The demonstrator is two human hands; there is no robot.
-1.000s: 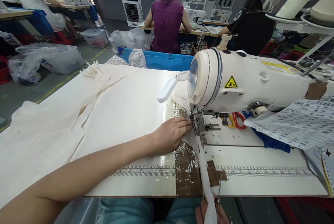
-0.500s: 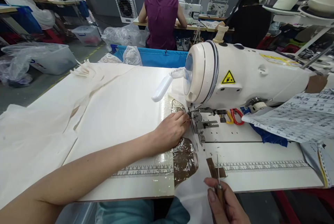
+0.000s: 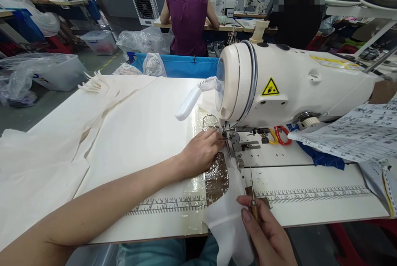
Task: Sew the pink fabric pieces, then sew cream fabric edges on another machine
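your left hand (image 3: 203,152) lies flat on the counter (image 3: 149,134), fingers together, tips pressing the white fabric strip (image 3: 228,220) just beside the presser foot (image 3: 233,138) of the sewing machine (image 3: 279,88). the strip trails off the counter's front edge. your right hand (image 3: 266,233) pinches an awl (image 3: 252,200), its point aimed at the foot.

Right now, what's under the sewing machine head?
Under the sewing machine head sit the presser foot, the left hand's fingertips, white fabric and red-and-yellow scissor handles. The needle and the fabric's edge are hidden.
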